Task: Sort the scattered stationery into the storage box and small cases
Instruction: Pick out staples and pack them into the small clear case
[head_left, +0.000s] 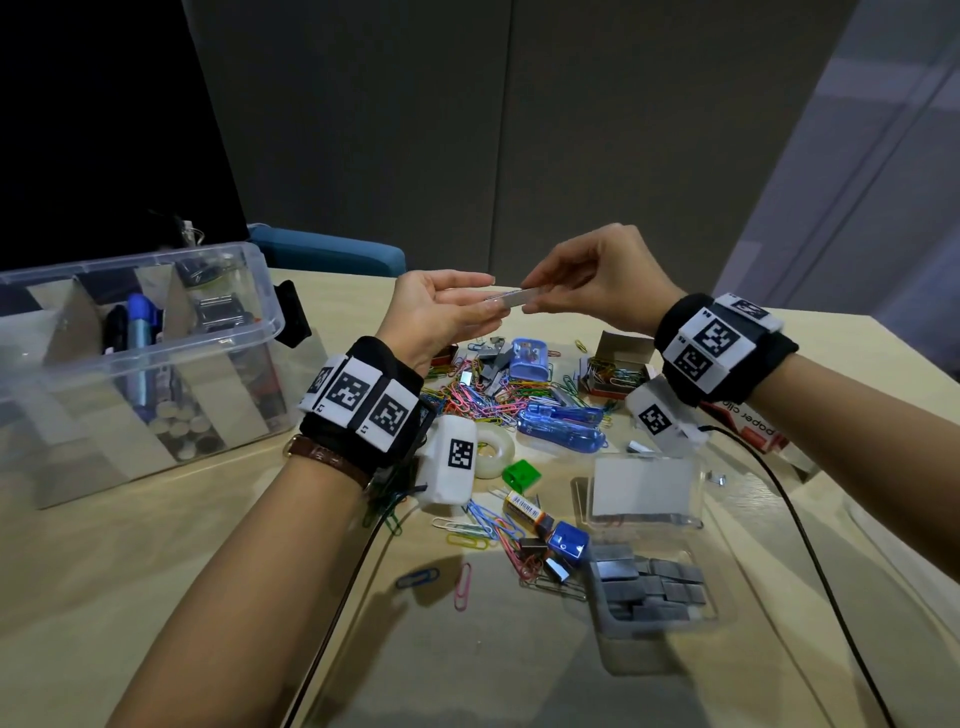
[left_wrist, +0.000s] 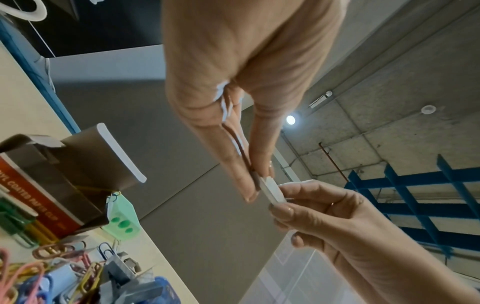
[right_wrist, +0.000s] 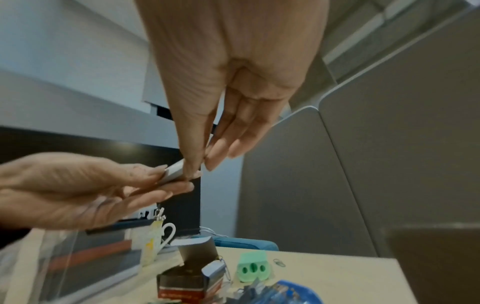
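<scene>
A short silver staple strip (head_left: 511, 297) hangs in the air above the table, held at both ends. My left hand (head_left: 485, 299) pinches its left end between thumb and fingers, palm up. My right hand (head_left: 532, 300) pinches the other end from above. The left wrist view shows the staple strip (left_wrist: 272, 191) between the two sets of fingertips, and the right wrist view shows the staple strip (right_wrist: 174, 172) as well. The clear storage box (head_left: 249, 291) with dividers stands at the left, markers inside. A small clear case (head_left: 649, 582) with several staple strips lies open at the near right.
Coloured paper clips (head_left: 478, 395) litter the table's middle around a blue stapler (head_left: 561, 423), a tape roll (head_left: 493, 452), a green sharpener (head_left: 521, 475), a battery (head_left: 527, 509) and an open paper clip box (head_left: 618, 364). The case's lid (head_left: 644, 488) stands behind the case.
</scene>
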